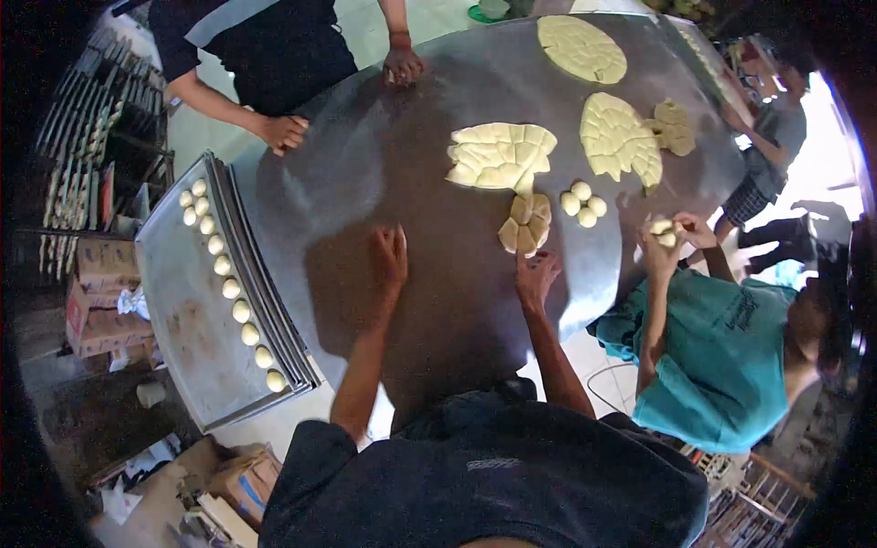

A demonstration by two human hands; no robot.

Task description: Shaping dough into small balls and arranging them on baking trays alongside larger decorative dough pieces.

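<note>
My left hand (391, 258) is over the metal table (356, 205), its fingers stretched out and nothing visible in them. My right hand (537, 277) reaches the near edge of a small cluster of cut dough pieces (524, 225), a finger touching the lowest piece. Just beyond that cluster lies a flat sheet of dough (502, 153) scored into portions. A few round dough balls (583, 203) sit together to the right of the cluster.
Stacked metal trays (187, 315) stand at the left, a row of dough balls (232, 289) on the top one. More scored dough sheets (619, 137) lie farther right. A co-worker in teal (722, 356) handles dough at the right; another person's hands (283, 133) rest at the far edge.
</note>
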